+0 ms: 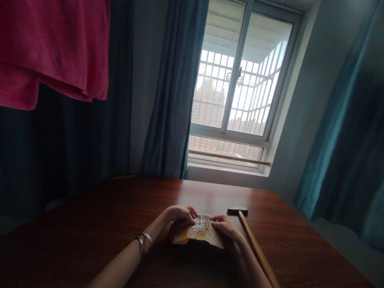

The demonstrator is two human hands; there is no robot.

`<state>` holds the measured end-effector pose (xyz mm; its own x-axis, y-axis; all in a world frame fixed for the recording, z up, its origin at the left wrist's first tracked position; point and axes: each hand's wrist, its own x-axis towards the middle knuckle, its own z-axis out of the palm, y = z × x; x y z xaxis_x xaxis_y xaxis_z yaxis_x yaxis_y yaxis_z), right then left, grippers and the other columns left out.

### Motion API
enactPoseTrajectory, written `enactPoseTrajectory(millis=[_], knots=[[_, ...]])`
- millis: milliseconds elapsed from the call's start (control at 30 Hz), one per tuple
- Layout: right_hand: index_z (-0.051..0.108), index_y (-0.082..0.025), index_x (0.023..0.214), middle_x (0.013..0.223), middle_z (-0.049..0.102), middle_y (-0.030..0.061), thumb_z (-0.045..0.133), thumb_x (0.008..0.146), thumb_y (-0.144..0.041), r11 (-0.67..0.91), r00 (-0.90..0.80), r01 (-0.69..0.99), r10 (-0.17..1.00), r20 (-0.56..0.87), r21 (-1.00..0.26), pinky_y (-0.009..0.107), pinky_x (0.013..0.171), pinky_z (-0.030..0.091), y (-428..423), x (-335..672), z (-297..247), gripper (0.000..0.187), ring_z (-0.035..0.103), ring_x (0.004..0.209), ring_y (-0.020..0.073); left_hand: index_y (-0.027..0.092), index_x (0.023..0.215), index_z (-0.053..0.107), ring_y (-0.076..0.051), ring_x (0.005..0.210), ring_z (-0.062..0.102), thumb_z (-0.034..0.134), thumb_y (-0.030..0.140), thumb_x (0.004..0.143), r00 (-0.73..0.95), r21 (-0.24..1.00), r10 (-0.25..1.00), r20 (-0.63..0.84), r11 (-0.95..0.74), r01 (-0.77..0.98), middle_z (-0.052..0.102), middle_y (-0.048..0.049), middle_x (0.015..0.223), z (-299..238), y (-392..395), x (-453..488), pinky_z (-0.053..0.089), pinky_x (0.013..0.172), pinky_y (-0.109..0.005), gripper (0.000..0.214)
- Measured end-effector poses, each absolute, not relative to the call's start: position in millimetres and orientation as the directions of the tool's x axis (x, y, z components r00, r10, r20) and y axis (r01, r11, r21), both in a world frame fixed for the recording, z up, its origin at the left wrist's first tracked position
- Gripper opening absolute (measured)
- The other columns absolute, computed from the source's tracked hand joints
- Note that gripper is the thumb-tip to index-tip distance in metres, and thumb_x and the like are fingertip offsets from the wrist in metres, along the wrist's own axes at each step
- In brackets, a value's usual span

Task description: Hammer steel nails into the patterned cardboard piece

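Observation:
A pale, uneven sheet (pixel 207 235) with an orange patch and many small dark specks lies across the near middle of the table; I cannot make out its material. Along its far edge stands a row of several thin, dark, nail-like pins (pixel 203 219) with light tips. My left hand (pixel 181 213) is closed on the sheet's left far side, thumb beside the row. On the other side, my right hand (pixel 225 225) pinches the right far edge, fingertips close to the last pins. Right of that hand rests a hammer (pixel 253 240) with a black head and a long wooden handle.
The dark brown wooden table (pixel 129 208) reaches back to a barred window (pixel 234 80) and a blue curtain (pixel 168 120). A pink cloth (pixel 60 48) hangs at upper left. Another blue curtain (pixel 336 128) hangs at right. The hammer's handle runs beside my right forearm.

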<state>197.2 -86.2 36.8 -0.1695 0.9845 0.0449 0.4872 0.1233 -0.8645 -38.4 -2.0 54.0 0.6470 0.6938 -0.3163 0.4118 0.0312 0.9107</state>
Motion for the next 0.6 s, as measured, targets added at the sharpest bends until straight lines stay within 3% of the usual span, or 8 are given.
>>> enactPoseTrajectory(millis=[333,433,600], knots=[[0.071,-0.012,0.084,0.079,0.067,0.0049,0.060,0.060,-0.029,-0.080,-0.042,0.395,0.994,-0.105,-0.915,0.028,0.071,0.041,-91,197,42,0.031,0.056,0.076,0.0188,0.019,0.082,0.069,-0.021,0.081,0.060,0.072,0.017,0.046,0.649,0.899,0.682,-0.337,0.030,0.436,0.066,-0.0018,0.086,46,9,-37,0.046,0.071,-0.025,0.036],[0.071,-0.011,0.081,0.076,0.066,0.0046,0.058,0.060,-0.027,-0.059,-0.054,0.427,0.994,-0.090,-0.902,0.029,0.072,0.041,-93,196,45,0.029,0.057,0.075,0.0191,0.020,0.081,0.069,-0.020,0.077,0.061,0.072,0.017,0.048,0.670,0.914,0.673,-0.313,0.023,0.405,0.067,-0.0014,0.081,46,8,-36,0.047,0.068,-0.025,0.033],[0.072,-0.016,0.076,0.079,0.067,0.0042,0.056,0.061,-0.026,-0.020,-0.043,0.492,0.998,-0.047,-0.870,0.030,0.075,0.042,-97,196,48,0.024,0.057,0.082,0.0212,0.017,0.091,0.069,-0.018,0.072,0.061,0.072,0.018,0.051,0.782,0.937,0.551,-0.290,-0.004,0.350,0.068,-0.0033,0.080,55,4,-36,0.046,0.066,-0.025,0.041]])
